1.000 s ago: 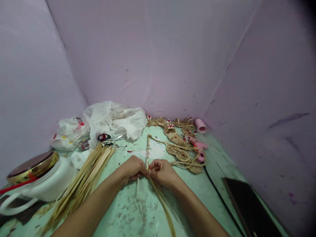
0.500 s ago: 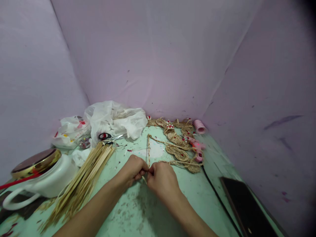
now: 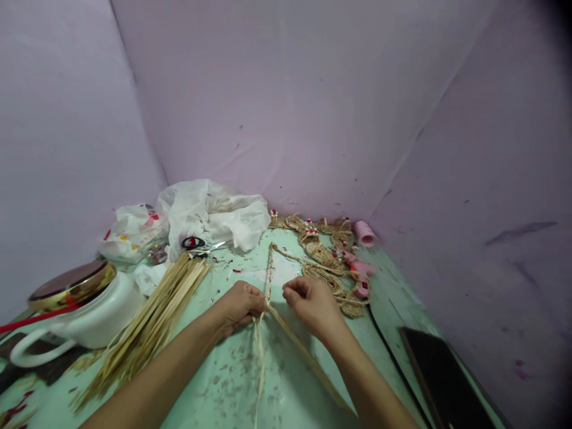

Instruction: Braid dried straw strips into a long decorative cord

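A thin braid of straw-coloured strands [image 3: 270,271] runs down the table toward me. At its lower end, my left hand [image 3: 243,304] is closed, pinching the braid between thumb and fingers. Loose flat strands [image 3: 308,356] trail from that pinch, one slanting down to the right and others hanging toward the table's near side. My right hand [image 3: 315,302] hovers just right of the braid, apart from it. Its fingers are loosely curled with a small gap at the thumb, and I see nothing between them. Coiled twine pieces with red and white beads [image 3: 322,253] lie beyond it.
On the left lie a bundle of dry straw strips [image 3: 156,322], scissors [image 3: 193,242], plastic bags [image 3: 214,211] and a white handled pot [image 3: 107,313]. On the right are a pink glue gun [image 3: 361,271] with a black cord, a pink spool [image 3: 365,233] and a dark phone-like slab [image 3: 442,375].
My right hand has moved off the braid to the right and loosened its fingers. My left hand keeps its pinch. Loose strands now show below it. The view has shifted slightly.
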`<action>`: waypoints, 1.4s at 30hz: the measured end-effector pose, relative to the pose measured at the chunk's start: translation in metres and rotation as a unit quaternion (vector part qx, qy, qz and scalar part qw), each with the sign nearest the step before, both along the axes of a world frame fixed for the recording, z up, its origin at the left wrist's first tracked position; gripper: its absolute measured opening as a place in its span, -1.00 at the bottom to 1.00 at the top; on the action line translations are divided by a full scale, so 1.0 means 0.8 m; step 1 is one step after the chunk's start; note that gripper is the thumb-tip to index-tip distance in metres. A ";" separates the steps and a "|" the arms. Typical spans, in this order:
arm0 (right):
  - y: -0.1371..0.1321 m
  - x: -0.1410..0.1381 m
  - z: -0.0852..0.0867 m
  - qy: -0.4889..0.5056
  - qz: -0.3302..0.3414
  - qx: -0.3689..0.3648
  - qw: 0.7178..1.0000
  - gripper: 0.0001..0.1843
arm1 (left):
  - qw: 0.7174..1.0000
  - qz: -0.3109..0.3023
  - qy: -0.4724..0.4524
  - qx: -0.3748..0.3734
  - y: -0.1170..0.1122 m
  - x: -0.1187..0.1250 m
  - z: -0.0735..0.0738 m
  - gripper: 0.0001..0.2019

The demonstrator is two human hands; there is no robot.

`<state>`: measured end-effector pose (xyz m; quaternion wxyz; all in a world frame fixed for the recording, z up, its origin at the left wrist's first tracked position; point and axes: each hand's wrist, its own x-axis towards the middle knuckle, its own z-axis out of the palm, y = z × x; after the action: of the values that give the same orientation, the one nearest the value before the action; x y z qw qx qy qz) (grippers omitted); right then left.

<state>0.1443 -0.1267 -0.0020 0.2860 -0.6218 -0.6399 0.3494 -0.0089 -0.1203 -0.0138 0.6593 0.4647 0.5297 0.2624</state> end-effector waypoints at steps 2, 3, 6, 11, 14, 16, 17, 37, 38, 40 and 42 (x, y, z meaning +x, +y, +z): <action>0.007 0.005 -0.007 0.051 0.005 -0.073 0.996 -0.86 | 1.000 -0.001 -0.005 -0.002 0.001 -0.001 0.001 -0.80; 0.007 0.006 -0.009 0.072 0.011 -0.116 0.991 -0.86 | 1.000 0.001 -0.005 -0.003 0.001 -0.001 0.001 -0.81; -0.003 0.009 -0.015 0.118 0.021 -0.170 0.978 -0.82 | 1.000 0.000 0.001 -0.004 0.001 -0.001 0.001 -0.84; -0.052 0.021 -0.031 0.156 0.015 -0.212 0.965 -0.78 | 1.000 -0.009 0.019 -0.008 0.000 -0.001 0.002 -0.87; -0.084 0.031 -0.041 0.204 0.003 -0.232 0.951 -0.69 | 1.000 -0.013 0.025 -0.011 -0.001 -0.001 0.002 -0.88; -0.099 0.036 -0.046 0.218 -0.003 -0.229 0.949 -0.63 | 0.999 -0.016 0.028 -0.010 -0.001 0.000 0.001 -0.88; -0.105 0.038 -0.047 0.221 -0.005 -0.225 0.949 -0.60 | 0.999 -0.018 0.028 -0.008 -0.001 0.000 0.000 -0.87; -0.117 0.039 -0.054 0.129 0.047 -0.185 0.973 -0.67 | 0.999 -0.034 0.023 0.006 -0.003 0.000 -0.004 -0.87; -0.116 0.039 -0.054 0.127 0.047 -0.185 0.973 -0.68 | 0.999 -0.031 0.024 0.004 -0.003 0.000 -0.003 -0.88; -0.116 0.040 -0.054 0.127 0.047 -0.184 0.973 -0.68 | 0.999 -0.030 0.027 0.003 -0.004 0.000 -0.002 -0.88; -0.117 0.039 -0.056 0.123 0.050 -0.178 0.975 -0.67 | 0.999 -0.033 0.027 0.004 -0.003 0.001 -0.002 -0.88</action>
<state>0.1753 -0.2200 -0.0466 0.2295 -0.5823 -0.5575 0.5453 -0.0085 -0.1229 -0.0151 0.6512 0.4917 0.5303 0.2303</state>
